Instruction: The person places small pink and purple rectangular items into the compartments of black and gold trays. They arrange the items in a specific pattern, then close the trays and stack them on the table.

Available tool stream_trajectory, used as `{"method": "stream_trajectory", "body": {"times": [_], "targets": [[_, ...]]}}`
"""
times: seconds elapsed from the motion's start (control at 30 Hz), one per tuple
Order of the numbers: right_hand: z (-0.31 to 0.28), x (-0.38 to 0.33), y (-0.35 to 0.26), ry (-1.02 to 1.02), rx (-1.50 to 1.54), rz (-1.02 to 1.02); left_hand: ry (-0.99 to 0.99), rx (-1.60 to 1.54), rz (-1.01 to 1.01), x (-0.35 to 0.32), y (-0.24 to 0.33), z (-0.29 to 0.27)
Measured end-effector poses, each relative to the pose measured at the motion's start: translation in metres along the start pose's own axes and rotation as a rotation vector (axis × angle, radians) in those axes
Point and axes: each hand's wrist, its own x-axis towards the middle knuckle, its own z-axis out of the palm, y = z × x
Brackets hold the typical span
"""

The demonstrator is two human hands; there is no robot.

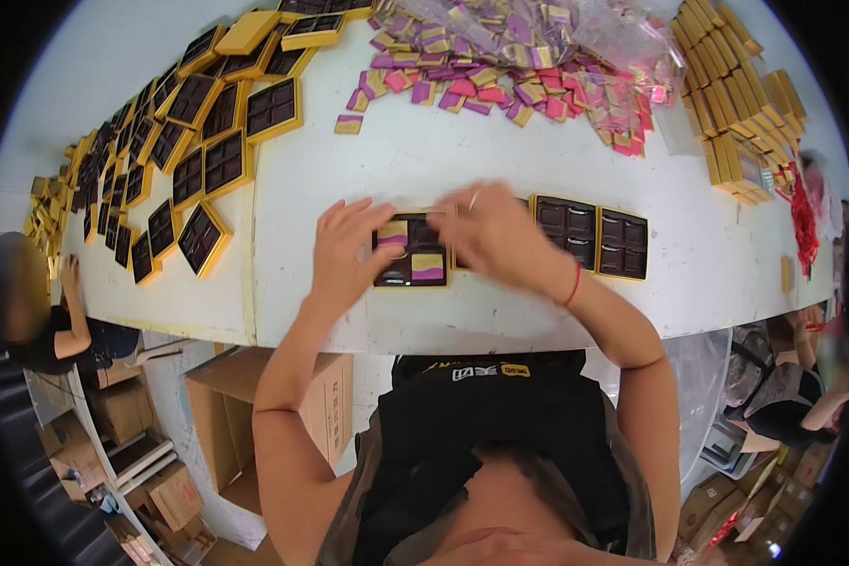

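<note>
In front of me stands a gold-edged box (384,276) with a dark, sectioned tray. Two flat gold-and-purple wrapped pieces sit in it, one upper left (392,235) and one lower right (428,268). My left hand (341,253) is at its left side, fingers apart, with the thumb reaching over the tray. Over the box's upper right corner is my right hand (500,238), its fingers smeared by motion; whether they hold anything is unclear. Under that hand another box is mostly covered. To its right, two more boxes (566,226) (623,243) show bare dark trays.
A heap of purple, pink and gold wrapped pieces (481,83) lies at the back with clear plastic bags (623,42). Many dark-tray boxes (222,160) cover the table's left. Gold boxes (736,94) are stacked at far right. Co-workers are at both sides; a carton (283,396) stands below.
</note>
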Motion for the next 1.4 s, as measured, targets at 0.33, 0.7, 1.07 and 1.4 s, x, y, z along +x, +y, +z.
{"method": "stream_trajectory", "body": {"times": [0.33, 0.7, 1.07, 1.4], "targets": [[0.000, 0.063, 0.175, 0.231, -0.236, 0.348, -0.006, 0.094, 0.091, 0.206, -0.056, 0.107], [-0.005, 0.064, 0.183, 0.068, -0.511, 0.247, -0.013, 0.261, 0.179, 0.229, -0.057, 0.105], [-0.024, 0.025, 0.102, 0.323, 0.775, 0.554, -0.082, -0.814, -0.481, 0.118, -0.001, 0.006], [0.005, 0.009, 0.031, 0.183, 0.890, 0.335, 0.336, -0.960, -0.612, -0.032, 0.029, -0.009]]}}
